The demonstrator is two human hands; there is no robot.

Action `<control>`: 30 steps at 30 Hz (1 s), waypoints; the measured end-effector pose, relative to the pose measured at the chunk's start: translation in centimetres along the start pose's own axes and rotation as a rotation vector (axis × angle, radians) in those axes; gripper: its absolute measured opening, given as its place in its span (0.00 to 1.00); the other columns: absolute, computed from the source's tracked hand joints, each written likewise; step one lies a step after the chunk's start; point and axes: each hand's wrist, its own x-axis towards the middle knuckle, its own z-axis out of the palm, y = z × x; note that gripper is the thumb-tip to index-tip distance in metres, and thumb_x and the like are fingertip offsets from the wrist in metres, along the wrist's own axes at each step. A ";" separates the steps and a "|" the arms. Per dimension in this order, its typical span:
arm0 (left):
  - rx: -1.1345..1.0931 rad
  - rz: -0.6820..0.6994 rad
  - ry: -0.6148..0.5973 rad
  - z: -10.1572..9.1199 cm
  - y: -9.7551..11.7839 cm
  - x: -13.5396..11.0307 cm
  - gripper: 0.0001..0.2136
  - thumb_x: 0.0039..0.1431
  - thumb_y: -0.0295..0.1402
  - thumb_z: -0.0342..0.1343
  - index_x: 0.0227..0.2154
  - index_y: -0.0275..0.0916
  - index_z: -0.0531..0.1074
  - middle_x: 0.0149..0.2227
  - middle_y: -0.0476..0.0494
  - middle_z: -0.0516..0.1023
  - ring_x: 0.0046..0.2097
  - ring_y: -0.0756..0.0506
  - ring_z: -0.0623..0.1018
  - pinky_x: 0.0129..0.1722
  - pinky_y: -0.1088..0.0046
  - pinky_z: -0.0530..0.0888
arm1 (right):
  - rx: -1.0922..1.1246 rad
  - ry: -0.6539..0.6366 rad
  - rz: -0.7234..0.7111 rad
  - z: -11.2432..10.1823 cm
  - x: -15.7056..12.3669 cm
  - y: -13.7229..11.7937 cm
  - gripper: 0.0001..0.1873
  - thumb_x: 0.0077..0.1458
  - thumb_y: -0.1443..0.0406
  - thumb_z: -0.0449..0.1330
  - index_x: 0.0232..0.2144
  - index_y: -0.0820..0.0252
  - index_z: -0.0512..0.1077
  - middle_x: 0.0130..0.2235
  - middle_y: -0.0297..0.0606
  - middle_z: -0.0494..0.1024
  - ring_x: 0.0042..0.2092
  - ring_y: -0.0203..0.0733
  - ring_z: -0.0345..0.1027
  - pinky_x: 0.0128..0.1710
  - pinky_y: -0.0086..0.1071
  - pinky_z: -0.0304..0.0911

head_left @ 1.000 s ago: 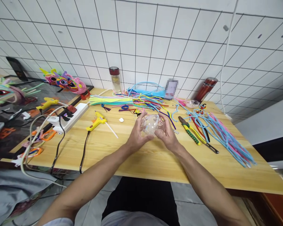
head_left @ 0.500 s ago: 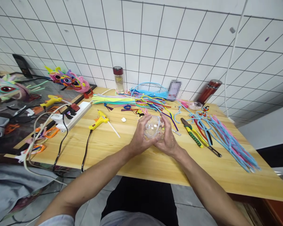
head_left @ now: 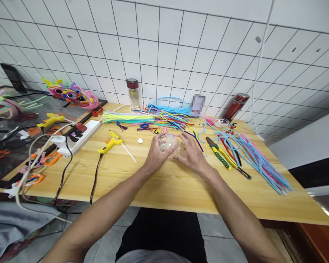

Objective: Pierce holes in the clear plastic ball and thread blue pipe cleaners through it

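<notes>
A clear plastic ball (head_left: 169, 145), round and see-through, is gripped at its left side by my left hand (head_left: 155, 155), the thumb lying across its front. My right hand (head_left: 192, 153) is just right of the ball, fingers and thumb apart, with a small gap between the hand and the ball. Behind both hands lie loose pipe cleaners (head_left: 167, 118) in many colours. To the right of my right hand are green-and-yellow pliers (head_left: 219, 153). A yellow hot glue gun (head_left: 111, 143) with a glue stick lies to the left.
A white power strip (head_left: 83, 137) with plugs and cords stands at the left. Two bottles, one clear (head_left: 133, 94) and one red (head_left: 237, 106), are near the wall. Blue and pink pipe cleaners (head_left: 263, 162) lie at the right. Colourful pipe-cleaner figures (head_left: 74, 95) sit on the dark neighbouring table.
My right hand has come away from the ball and its fingers have spread. The ball has stayed in my left hand. The view has shifted slightly. The neighbour's hand has left the view.
</notes>
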 end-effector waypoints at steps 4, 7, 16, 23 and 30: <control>0.151 0.031 -0.090 -0.1 -0.9 0.4 0.33 0.53 0.47 0.69 0.57 0.40 0.65 0.57 0.34 0.72 0.59 0.35 0.75 0.62 0.50 0.72 | -0.250 -0.208 0.412 -2.4 0.2 2.9 0.18 0.65 0.60 0.58 0.54 0.60 0.74 0.55 0.50 0.79 0.59 0.53 0.70 0.60 0.43 0.64; 0.256 0.111 -0.157 0.0 -1.4 0.3 0.30 0.59 0.47 0.65 0.60 0.40 0.66 0.60 0.34 0.70 0.64 0.35 0.71 0.68 0.49 0.67 | -0.300 -0.275 0.523 -2.4 -0.1 4.1 0.12 0.64 0.63 0.57 0.45 0.62 0.77 0.48 0.52 0.81 0.53 0.52 0.74 0.53 0.40 0.65; 0.384 0.270 -0.170 0.4 -1.9 -0.1 0.40 0.48 0.46 0.74 0.63 0.41 0.66 0.62 0.33 0.67 0.66 0.34 0.69 0.69 0.49 0.67 | -0.283 -0.317 0.641 -1.2 -0.1 3.8 0.13 0.66 0.66 0.52 0.46 0.64 0.74 0.51 0.57 0.79 0.53 0.55 0.73 0.50 0.40 0.63; 0.347 0.274 -0.165 0.3 -2.2 -0.2 0.40 0.56 0.43 0.68 0.68 0.43 0.58 0.63 0.33 0.66 0.62 0.36 0.73 0.62 0.53 0.74 | 0.005 -0.118 0.532 -4.6 -0.8 2.6 0.16 0.67 0.64 0.49 0.53 0.57 0.68 0.44 0.43 0.82 0.46 0.48 0.75 0.43 0.35 0.64; 0.372 0.262 -0.172 0.6 -2.1 -0.1 0.47 0.41 0.48 0.77 0.63 0.42 0.63 0.62 0.33 0.69 0.65 0.32 0.71 0.65 0.48 0.71 | 0.209 0.019 0.351 -3.9 -1.7 1.3 0.16 0.69 0.55 0.49 0.40 0.54 0.73 0.36 0.38 0.81 0.37 0.44 0.74 0.37 0.33 0.63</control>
